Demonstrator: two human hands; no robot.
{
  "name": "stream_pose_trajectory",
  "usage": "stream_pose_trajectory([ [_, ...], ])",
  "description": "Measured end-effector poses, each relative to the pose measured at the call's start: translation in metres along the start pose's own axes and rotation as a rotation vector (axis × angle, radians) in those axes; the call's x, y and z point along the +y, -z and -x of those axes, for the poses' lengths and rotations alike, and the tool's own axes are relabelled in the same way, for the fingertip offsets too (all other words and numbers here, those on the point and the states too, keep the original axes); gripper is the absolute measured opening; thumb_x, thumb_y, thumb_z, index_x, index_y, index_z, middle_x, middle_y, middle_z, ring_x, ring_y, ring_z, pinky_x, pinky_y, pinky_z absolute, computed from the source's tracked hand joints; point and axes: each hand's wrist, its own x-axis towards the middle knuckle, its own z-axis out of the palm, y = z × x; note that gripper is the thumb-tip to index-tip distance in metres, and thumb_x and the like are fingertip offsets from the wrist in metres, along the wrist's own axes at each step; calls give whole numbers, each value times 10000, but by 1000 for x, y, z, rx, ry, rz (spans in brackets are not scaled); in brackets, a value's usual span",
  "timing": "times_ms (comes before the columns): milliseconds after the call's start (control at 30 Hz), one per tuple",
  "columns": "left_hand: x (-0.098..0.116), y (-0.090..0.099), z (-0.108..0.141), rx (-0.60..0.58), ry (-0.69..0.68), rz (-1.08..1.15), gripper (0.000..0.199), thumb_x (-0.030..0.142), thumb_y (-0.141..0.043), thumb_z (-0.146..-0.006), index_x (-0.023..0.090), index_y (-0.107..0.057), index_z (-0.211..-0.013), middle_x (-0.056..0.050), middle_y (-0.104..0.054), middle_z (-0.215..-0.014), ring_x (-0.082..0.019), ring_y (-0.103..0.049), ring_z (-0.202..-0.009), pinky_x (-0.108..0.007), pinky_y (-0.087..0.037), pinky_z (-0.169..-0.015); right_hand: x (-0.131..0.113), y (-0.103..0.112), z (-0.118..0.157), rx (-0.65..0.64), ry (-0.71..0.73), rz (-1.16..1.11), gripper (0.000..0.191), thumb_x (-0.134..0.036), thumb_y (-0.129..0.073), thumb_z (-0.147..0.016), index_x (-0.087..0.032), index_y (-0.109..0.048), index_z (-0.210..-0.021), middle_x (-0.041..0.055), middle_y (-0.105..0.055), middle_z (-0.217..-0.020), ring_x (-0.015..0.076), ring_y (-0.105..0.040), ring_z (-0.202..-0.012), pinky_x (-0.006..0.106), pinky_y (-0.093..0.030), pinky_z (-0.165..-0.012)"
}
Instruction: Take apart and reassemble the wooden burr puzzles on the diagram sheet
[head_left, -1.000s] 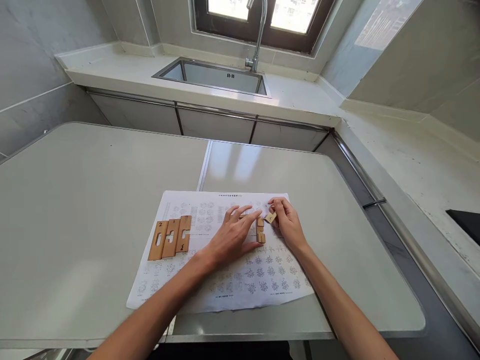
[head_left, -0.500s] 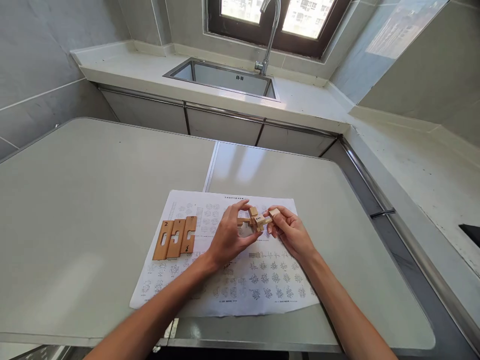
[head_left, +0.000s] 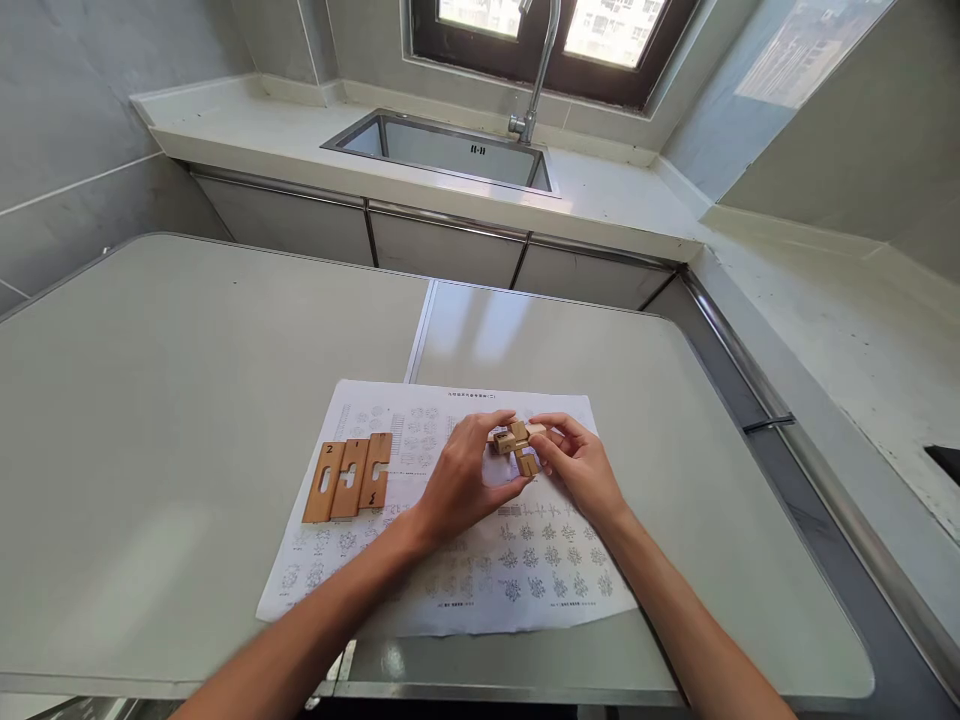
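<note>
Above the right half of a printed paper sheet (head_left: 420,590), my left hand (head_left: 461,475) grips a cluster of interlocked wooden blocks (head_left: 517,442) between thumb and fingers. My right hand (head_left: 581,465) pinches a pale wooden piece (head_left: 535,430) at the cluster's right side; its fingertips hide part of that piece. On the sheet's left side lie three flat brown wooden pieces, side by side: one marked 2 (head_left: 321,497), a middle one marked 1 (head_left: 347,497) and a right one (head_left: 373,490). Each has a cutout.
The sheet lies on a pale table (head_left: 187,400) with a seam running away from me. Beyond the table are a counter (head_left: 247,125) with a sink (head_left: 442,150), a faucet (head_left: 529,115) and a window. Another counter (head_left: 840,320) runs along the right.
The block cluster has turned in my left hand, with one block now pointing down toward the thumb. My right hand has moved slightly left, its piece now against the cluster.
</note>
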Motion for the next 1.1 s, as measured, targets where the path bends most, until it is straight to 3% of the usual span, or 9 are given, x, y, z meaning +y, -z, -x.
stream_pose_trajectory([
  [467,4,1,-3,34,-185,-45,585,132,-740,-858,260,-499,-1376,-84,-708,-1207,-263,-680,-1156,-442,-564,-999,6,1,0,5,-20,-33,379,-522,-829,-839,-232,-701,-1045,-44,-579,-748,100,-466,-555,257,-406,-541],
  [667,7,2,-1,49,36,55,649,208,-832,-802,263,-504,-1360,-86,-690,-1256,-266,-678,-1147,-433,-576,-991,7,0,-1,15,37,6,398,-597,-605,-1003,-236,-660,-1162,-54,-528,-652,139,-491,-561,289,-461,-607],
  [833,6,3,-5,192,273,174,634,294,-874,-803,246,-534,-1337,-88,-687,-1275,-258,-686,-1162,-433,-569,-1031,7,-3,1,125,202,279,317,-531,-613,-1012,-239,-672,-1120,44,-672,-957,173,-590,-729,322,-529,-696],
  [1000,2,2,-7,291,377,278,620,330,-875,-819,249,-535,-1330,-88,-672,-1292,-257,-654,-1255,-433,-553,-1079,14,-9,3,-13,501,635,274,-392,-670,-994,-261,-679,-1236,116,-655,-1220,278,-626,-1115,449,-544,-977],
  [1100,1,3,-7,309,403,293,620,330,-880,-815,246,-531,-1320,-92,-673,-1292,-256,-659,-1248,-438,-559,-1080,19,-11,4,-61,557,717,221,-361,-657,-1010,-265,-690,-1206,126,-662,-1242,299,-608,-1168,480,-528,-1007],
])
